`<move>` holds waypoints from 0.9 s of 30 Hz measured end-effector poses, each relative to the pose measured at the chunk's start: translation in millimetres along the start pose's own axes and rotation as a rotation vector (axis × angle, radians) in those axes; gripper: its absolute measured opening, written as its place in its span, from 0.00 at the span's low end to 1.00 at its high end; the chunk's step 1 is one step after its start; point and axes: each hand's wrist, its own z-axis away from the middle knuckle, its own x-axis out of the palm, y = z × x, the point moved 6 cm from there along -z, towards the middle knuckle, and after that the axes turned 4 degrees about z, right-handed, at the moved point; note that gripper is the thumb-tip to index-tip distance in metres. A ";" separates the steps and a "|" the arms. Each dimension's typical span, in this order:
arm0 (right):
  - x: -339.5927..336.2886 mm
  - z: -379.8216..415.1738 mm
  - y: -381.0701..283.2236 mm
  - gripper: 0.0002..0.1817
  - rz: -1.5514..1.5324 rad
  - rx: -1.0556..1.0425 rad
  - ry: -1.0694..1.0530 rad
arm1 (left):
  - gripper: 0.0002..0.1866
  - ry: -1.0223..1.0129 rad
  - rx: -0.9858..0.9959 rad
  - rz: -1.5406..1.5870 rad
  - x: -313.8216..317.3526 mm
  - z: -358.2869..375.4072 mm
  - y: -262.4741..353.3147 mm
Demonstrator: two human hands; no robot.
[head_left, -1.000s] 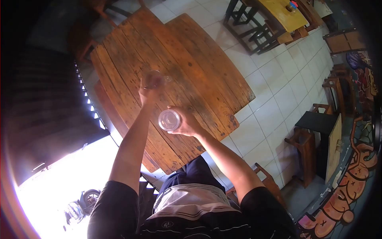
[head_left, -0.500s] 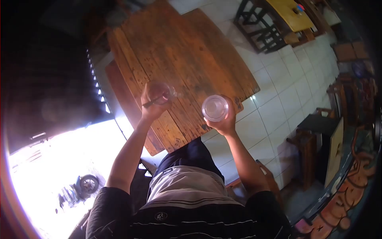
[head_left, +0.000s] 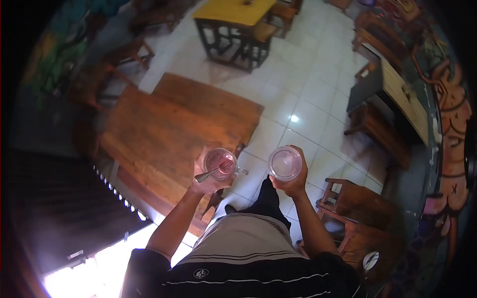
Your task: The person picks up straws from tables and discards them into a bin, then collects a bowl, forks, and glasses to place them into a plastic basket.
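Centre of frame: left hand [head_left: 212,186], fingers curled around glass mug [head_left: 218,157], utensil [head_left: 204,176] leaning inside, mug's handle ungripped. Just right: right hand [head_left: 297,185], fingers wrapped around clear cup [head_left: 285,163]. Wooden table [head_left: 154,129] at left. Tilting could shed utensil; slackened fingers on smooth sides could drop either vessel.

Wooden bench [head_left: 164,129], reddish brown; far tabletop [head_left: 233,11], yellow; floor tiles [head_left: 318,119], white; shirt [head_left: 238,278], black with white lines.

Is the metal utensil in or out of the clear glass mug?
In: the metal utensil has its wider end inside the mug, its handle crossing the rim.
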 end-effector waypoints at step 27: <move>-298.2 -312.3 41.2 0.42 0.052 -0.152 0.286 | 0.34 -0.509 -0.012 0.327 319.4 -412.0 -26.0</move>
